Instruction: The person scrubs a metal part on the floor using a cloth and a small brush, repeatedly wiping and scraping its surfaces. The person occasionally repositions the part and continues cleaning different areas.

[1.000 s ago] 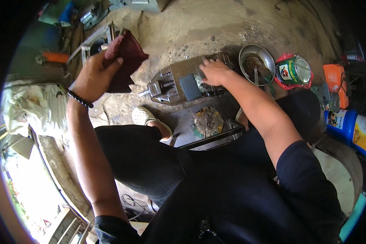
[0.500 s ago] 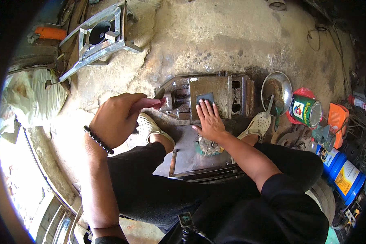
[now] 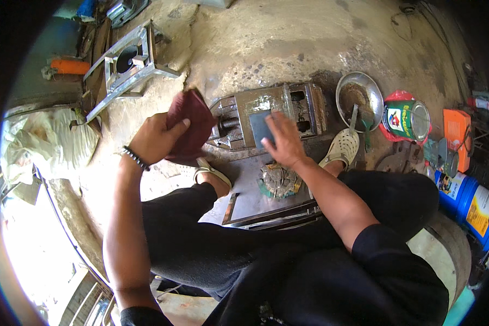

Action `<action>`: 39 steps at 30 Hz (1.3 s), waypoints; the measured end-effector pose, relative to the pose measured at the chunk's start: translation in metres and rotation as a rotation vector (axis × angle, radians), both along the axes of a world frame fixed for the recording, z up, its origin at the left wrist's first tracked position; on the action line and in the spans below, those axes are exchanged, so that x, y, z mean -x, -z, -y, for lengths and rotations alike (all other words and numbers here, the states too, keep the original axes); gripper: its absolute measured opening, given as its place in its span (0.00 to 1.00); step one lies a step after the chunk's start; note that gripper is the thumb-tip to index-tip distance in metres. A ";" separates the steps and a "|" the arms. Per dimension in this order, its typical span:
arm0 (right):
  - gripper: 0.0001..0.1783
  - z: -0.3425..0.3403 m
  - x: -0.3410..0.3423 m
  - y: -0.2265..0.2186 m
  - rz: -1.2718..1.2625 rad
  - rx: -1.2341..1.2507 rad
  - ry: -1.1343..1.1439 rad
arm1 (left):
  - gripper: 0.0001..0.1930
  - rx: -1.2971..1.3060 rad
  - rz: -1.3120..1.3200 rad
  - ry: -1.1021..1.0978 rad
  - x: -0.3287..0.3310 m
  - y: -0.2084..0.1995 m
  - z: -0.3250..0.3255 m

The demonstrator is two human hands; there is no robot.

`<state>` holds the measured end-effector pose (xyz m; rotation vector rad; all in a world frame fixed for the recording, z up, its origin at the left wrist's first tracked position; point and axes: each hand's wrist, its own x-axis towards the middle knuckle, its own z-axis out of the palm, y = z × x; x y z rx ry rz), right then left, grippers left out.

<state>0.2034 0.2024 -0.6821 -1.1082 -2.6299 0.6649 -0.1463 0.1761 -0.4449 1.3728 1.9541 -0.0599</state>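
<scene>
A person in black trousers [image 3: 206,239] sits over a workshop floor, a maroon, softly folded cloth [image 3: 193,122] pinched in the left hand [image 3: 156,138], left of centre, thumb in front and the other fingers hidden behind. At centre, the right hand [image 3: 286,141], thumb and fingers spread, reaches over a flat, blue-grey rectangular sheet [image 3: 259,129]; blur on the fingers makes it impossible to tell how firmly they press, and they cover the sheet's right side. The sheet lies on a long, dark metal vise [image 3: 263,99], whose brownish top plate gleams wet beyond it; a threaded screw shows at the vise's left end, while the cloth screens the tip. Below the vise, a rough, round grey lump [image 3: 280,180] over something green is hard to identify. To the right rests a round, shiny metal bowl [image 3: 374,89] with brown residue inside; at upper left stands a bare steel-tube frame [image 3: 145,43], and the far left edge is lost in glare
</scene>
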 end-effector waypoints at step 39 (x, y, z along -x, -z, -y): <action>0.36 -0.059 -0.035 0.071 -1.074 0.625 2.035 | 0.32 -0.499 0.730 -1.963 0.057 0.372 0.020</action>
